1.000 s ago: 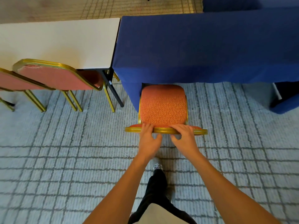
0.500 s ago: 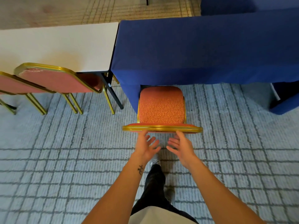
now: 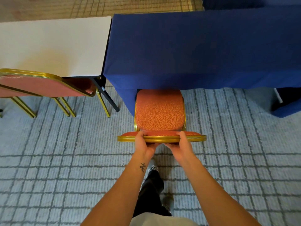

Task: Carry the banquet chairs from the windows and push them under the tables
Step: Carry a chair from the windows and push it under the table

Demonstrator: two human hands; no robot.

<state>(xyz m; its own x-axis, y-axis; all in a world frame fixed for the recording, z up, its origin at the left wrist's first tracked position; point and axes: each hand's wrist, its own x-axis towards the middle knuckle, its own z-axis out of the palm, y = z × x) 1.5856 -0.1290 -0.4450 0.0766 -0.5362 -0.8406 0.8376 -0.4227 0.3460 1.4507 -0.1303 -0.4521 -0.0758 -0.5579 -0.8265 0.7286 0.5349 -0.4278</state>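
An orange banquet chair [image 3: 159, 111] with a gold frame stands straight ahead, the front of its seat tucked under the table with the blue cloth [image 3: 203, 51]. My left hand [image 3: 144, 143] and my right hand [image 3: 181, 143] both grip the gold top rail of its backrest from below, thumbs over the padded side. The chair's legs are hidden under the seat.
A bare white table [image 3: 53, 44] stands to the left of the blue one, with two red chairs [image 3: 44, 84] pushed against its near edge. Grey grid-patterned carpet [image 3: 65, 160] covers the floor around me. Another blue-draped corner [image 3: 286, 108] sits at the right.
Half a second ago both hands were off the backrest with fingers spread; now they grip its top rail again. The chair sits slightly further under the blue table than a second ago.
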